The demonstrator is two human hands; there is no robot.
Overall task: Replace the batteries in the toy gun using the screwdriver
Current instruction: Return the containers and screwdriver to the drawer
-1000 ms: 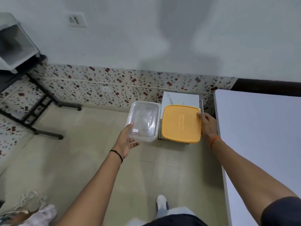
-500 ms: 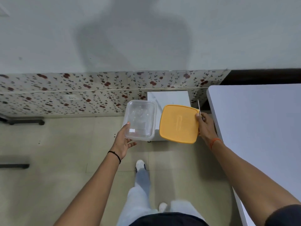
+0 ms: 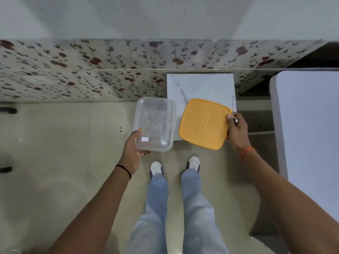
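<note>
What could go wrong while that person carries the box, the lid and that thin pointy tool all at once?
The right hand pinches both the flat orange plastic lid and the thin metal screwdriver, so either could slip and fall. The screwdriver's tip points up and away, so it might poke something. The left hand holds the clear rectangular plastic container by one corner only, so it might tip.

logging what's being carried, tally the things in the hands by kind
clear plastic container: 1, in the left hand
orange lid: 1, in the right hand
thin screwdriver: 1, also in the right hand
total: 3
</note>
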